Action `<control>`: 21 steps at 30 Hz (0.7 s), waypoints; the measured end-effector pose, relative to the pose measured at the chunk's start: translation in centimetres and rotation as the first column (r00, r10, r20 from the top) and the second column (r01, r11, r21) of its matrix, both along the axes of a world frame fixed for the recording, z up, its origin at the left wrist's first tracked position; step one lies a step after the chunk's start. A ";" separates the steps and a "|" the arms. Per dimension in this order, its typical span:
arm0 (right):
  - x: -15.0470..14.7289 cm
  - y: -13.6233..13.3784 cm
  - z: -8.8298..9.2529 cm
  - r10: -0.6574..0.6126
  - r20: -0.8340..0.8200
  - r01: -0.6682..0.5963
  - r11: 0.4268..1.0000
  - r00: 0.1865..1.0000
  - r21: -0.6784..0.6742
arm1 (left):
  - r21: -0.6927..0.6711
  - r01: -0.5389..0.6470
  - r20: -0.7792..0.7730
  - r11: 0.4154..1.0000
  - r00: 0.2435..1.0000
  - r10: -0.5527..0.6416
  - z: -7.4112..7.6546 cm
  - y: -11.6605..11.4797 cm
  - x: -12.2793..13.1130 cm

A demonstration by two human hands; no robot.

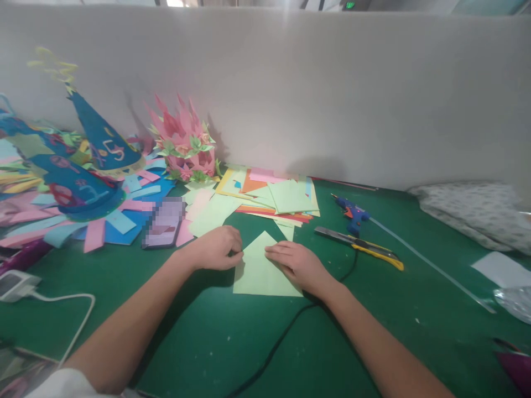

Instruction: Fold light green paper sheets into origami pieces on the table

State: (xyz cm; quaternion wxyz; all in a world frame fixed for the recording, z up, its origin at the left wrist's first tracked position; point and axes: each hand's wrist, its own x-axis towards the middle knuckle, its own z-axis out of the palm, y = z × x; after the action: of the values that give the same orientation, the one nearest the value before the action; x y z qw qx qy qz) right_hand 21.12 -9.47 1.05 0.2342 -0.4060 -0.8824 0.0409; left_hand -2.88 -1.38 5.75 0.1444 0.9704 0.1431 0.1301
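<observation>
Pale green paper sheet (260, 279): looks part folded (not finished)
Left hand (219, 247): half curled, grip unclear
Right hand (302, 264): nearly flat, just touching it

Paper (262, 271) and glue gun (355, 214) suggest a craft workshop.

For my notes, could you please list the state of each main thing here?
Pale green sheet: lying flat, pointed at top
Left hand: curled, at sheet's left edge
Right hand: resting on sheet
Phone: lying flat, apparently lit
Glue gun: lying on its side
Utility knife: lying, open or closed unclear
Pink papercraft: standing
Papers: overlapping
</observation>
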 end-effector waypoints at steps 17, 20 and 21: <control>0.1 0.0 -0.3 -0.047 -0.044 0.047 0.999 0.998 -0.006 | 0.214 -0.314 0.004 0.925 0.947 0.321 -4.5 -1.4 4.3; 0.2 0.0 -0.3 -0.098 -0.066 0.100 0.995 0.993 0.023 | 0.159 -0.309 0.093 0.938 0.950 0.298 -4.8 -1.4 4.2; 0.2 -0.1 -0.3 -0.115 -0.075 0.118 0.993 0.991 0.031 | 0.141 -0.297 0.117 0.944 0.952 0.282 -5.0 -1.4 4.2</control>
State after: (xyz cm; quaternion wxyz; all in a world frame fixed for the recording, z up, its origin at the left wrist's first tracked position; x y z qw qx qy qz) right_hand 21.32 -9.55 0.73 0.2755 -0.4508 -0.8487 0.0264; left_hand 1.33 -2.78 0.75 0.0534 0.9399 0.2662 0.2070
